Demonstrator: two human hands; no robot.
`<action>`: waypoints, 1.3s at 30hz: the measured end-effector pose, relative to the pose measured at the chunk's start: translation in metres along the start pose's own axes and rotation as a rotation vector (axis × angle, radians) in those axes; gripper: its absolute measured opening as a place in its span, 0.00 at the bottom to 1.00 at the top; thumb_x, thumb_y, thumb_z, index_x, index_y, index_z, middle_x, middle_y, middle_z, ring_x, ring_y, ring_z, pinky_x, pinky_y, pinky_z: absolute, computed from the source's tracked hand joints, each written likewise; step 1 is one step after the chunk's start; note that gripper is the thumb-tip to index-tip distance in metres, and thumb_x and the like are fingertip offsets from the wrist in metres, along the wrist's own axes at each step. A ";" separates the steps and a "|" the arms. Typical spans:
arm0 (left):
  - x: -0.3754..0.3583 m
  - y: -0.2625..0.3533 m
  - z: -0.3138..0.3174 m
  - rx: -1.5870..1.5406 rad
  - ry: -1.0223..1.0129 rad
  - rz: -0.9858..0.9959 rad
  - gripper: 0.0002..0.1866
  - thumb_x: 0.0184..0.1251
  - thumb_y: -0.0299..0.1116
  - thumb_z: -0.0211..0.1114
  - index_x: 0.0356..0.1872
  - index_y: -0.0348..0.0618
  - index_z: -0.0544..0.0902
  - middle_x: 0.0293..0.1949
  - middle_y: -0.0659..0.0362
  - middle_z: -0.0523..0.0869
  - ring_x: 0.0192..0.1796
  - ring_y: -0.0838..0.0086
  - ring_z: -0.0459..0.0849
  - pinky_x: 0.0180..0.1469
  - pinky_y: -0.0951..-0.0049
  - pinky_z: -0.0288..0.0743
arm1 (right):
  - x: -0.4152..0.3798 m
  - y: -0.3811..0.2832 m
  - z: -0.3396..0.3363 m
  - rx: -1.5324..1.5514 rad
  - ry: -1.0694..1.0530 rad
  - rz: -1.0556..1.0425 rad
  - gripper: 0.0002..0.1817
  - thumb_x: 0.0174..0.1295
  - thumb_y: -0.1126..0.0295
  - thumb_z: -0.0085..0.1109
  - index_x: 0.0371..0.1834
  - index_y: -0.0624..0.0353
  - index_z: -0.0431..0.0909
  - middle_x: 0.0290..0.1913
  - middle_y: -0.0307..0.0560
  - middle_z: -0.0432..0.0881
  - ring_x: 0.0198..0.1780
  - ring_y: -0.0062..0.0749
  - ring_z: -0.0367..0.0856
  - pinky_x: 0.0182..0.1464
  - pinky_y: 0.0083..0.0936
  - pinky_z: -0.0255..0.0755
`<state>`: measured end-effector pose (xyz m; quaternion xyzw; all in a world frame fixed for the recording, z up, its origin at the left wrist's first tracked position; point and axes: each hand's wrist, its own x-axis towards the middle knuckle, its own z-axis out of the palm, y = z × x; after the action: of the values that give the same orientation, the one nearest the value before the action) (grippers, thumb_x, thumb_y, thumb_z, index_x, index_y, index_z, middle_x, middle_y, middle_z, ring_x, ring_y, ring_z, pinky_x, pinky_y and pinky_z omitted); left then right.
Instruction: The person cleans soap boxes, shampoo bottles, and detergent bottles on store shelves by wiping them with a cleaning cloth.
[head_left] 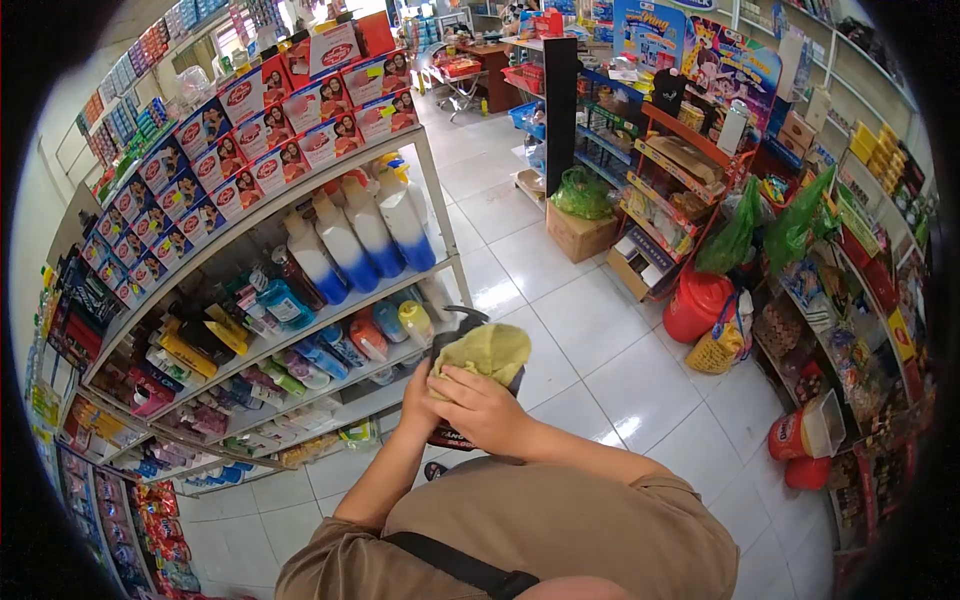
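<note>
In the head view, a crumpled yellow-green cloth [488, 350] lies over a black package [452, 436] with printed lettering on its lower part. My right hand [478, 404] presses the cloth against the package, its fingers bent around the cloth. My left hand [416, 398] grips the package from the left side; the right hand and the cloth partly cover its fingers. A thin dark strip sticks out above the cloth. Both hands are close together in front of my body, beside the shelf end.
On my left, a metal shelf [290, 342] bears bottles and stacked soap boxes [262, 130]. White-and-blue bottles [350, 235] stand near its end. Across the tiled aisle [590, 345] are a cardboard box [580, 236], a red bucket [694, 303], a yellow bag [718, 340] and loaded racks.
</note>
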<state>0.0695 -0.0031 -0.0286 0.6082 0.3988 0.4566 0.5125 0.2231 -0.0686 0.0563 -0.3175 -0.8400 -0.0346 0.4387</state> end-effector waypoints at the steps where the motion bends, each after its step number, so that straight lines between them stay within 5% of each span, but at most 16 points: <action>1: -0.001 0.004 0.003 -0.139 0.013 -0.061 0.20 0.63 0.39 0.55 0.51 0.37 0.71 0.44 0.53 0.81 0.44 0.69 0.80 0.46 0.70 0.73 | 0.001 0.001 0.000 0.011 -0.012 -0.017 0.20 0.47 0.74 0.57 0.48 0.53 0.76 0.53 0.42 0.74 0.55 0.39 0.72 0.53 0.30 0.68; 8: -0.002 0.027 -0.001 -0.479 0.337 -0.261 0.20 0.68 0.44 0.51 0.50 0.37 0.71 0.45 0.56 0.79 0.44 0.71 0.78 0.47 0.72 0.72 | -0.009 -0.003 0.009 0.198 -0.137 -0.047 0.23 0.45 0.71 0.59 0.49 0.55 0.75 0.50 0.43 0.76 0.47 0.35 0.76 0.47 0.27 0.72; 13: -0.014 0.054 -0.013 -0.555 0.443 -0.042 0.25 0.70 0.51 0.44 0.51 0.37 0.70 0.45 0.56 0.78 0.44 0.72 0.77 0.48 0.72 0.71 | -0.004 -0.008 0.023 0.293 -0.162 -0.197 0.22 0.42 0.70 0.60 0.45 0.55 0.76 0.42 0.42 0.77 0.38 0.32 0.78 0.40 0.26 0.73; 22: -0.064 0.069 -0.082 -0.215 0.679 0.272 0.32 0.62 0.51 0.60 0.55 0.32 0.66 0.47 0.56 0.77 0.49 0.75 0.73 0.53 0.75 0.65 | 0.042 -0.045 0.076 0.700 -0.329 -0.328 0.15 0.40 0.73 0.59 0.36 0.56 0.79 0.34 0.43 0.80 0.35 0.36 0.79 0.38 0.28 0.73; 25: -0.085 0.066 -0.124 -0.151 0.769 0.187 0.33 0.60 0.51 0.61 0.55 0.32 0.66 0.46 0.57 0.77 0.49 0.75 0.74 0.54 0.74 0.65 | 0.062 -0.063 0.102 0.997 -0.488 -0.193 0.14 0.44 0.73 0.58 0.37 0.60 0.80 0.39 0.47 0.81 0.38 0.36 0.80 0.41 0.25 0.73; 28: -0.115 0.046 -0.182 0.133 0.776 0.207 0.35 0.56 0.51 0.65 0.54 0.32 0.68 0.45 0.56 0.78 0.48 0.73 0.75 0.53 0.73 0.66 | 0.067 -0.064 0.153 1.486 -0.562 0.283 0.15 0.49 0.72 0.55 0.41 0.64 0.78 0.41 0.50 0.81 0.41 0.34 0.81 0.45 0.24 0.72; 31: -0.145 0.055 -0.251 0.224 0.832 0.220 0.31 0.54 0.45 0.66 0.52 0.30 0.70 0.44 0.55 0.78 0.47 0.72 0.75 0.52 0.72 0.68 | 0.102 -0.078 0.197 1.788 -0.462 0.521 0.16 0.52 0.71 0.52 0.44 0.67 0.75 0.42 0.51 0.81 0.44 0.32 0.79 0.48 0.24 0.71; 35: -0.177 0.082 -0.355 0.291 1.188 0.211 0.25 0.61 0.42 0.61 0.50 0.29 0.70 0.44 0.55 0.78 0.46 0.72 0.75 0.51 0.72 0.68 | 0.132 -0.095 0.272 1.671 -0.541 0.665 0.15 0.55 0.75 0.48 0.46 0.67 0.74 0.42 0.51 0.80 0.44 0.32 0.78 0.48 0.24 0.71; 39: -0.196 0.119 -0.466 0.148 1.247 0.547 0.34 0.65 0.60 0.44 0.55 0.37 0.67 0.49 0.54 0.76 0.52 0.68 0.74 0.57 0.66 0.66 | 0.144 -0.125 0.331 1.615 -0.572 0.837 0.13 0.56 0.78 0.46 0.44 0.66 0.75 0.40 0.46 0.80 0.42 0.27 0.77 0.47 0.21 0.69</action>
<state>-0.4297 -0.0877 0.0866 0.3437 0.4817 0.8060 0.0103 -0.1438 0.0158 -0.0095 -0.1901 -0.5038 0.7948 0.2800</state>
